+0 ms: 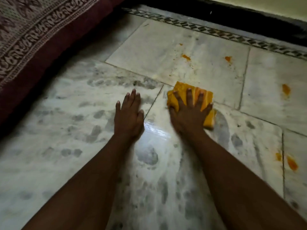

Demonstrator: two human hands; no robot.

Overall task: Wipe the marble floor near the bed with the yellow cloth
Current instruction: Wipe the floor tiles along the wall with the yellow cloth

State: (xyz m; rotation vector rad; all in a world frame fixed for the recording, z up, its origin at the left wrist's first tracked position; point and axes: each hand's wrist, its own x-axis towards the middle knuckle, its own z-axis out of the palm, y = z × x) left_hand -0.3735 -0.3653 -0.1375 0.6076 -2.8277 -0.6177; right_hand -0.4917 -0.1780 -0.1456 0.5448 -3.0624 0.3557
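Right hand (187, 112) is flat on the yellow cloth (181, 88), fingers (189, 95) spread straight and pressing it to the marble floor (66, 130). Left hand (129, 113) rests open on the floor beside it, bed (41, 55) off to its left. Orange smears (186, 57) lie ahead of the right fingertips, so the right hand is nearer; pushing forward looks like the next stroke.
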